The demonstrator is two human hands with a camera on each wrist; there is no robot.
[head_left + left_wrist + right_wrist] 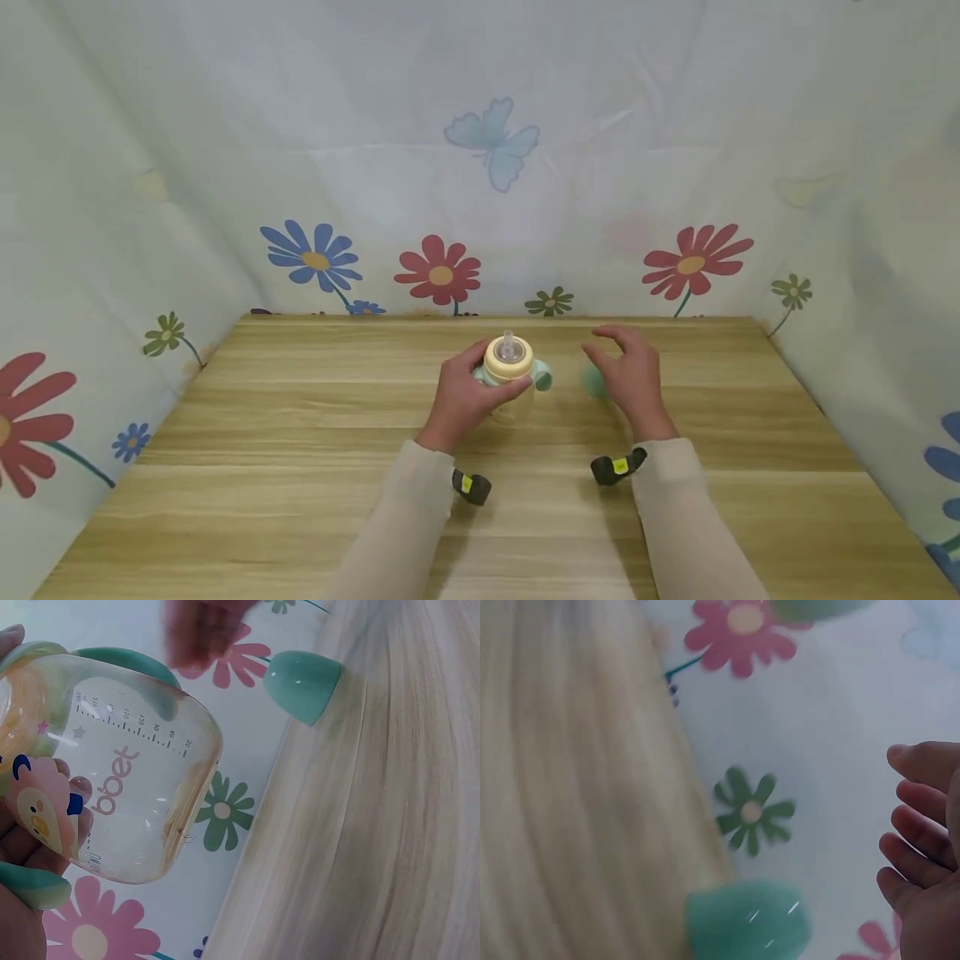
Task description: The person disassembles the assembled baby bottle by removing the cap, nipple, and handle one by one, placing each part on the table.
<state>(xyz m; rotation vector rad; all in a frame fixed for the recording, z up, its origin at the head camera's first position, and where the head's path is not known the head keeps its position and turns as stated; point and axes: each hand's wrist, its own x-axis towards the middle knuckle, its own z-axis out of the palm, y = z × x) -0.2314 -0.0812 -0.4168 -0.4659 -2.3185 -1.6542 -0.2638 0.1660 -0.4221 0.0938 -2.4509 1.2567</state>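
A clear baby bottle [510,407] with a pale yellow collar, a straw spout and mint-green side handles is held up over the table by my left hand [467,393]. In the left wrist view the bottle [142,780] shows a printed scale, lettering and a cartoon animal; it looks empty. To its right, a mint-green dome cap [302,684] stands on the tabletop. My right hand [636,379] hovers beside the cap with nothing in it, thumb and fingers apart. In the right wrist view the hand [930,847] is apart from the cap [750,922], fingers loosely bent.
The wood-grain table [300,467] reaches back to a white curtain [600,167] printed with flowers and a butterfly, which also hangs at both sides. A black wrist camera [471,487] is strapped on the left wrist, another camera [618,467] on the right.
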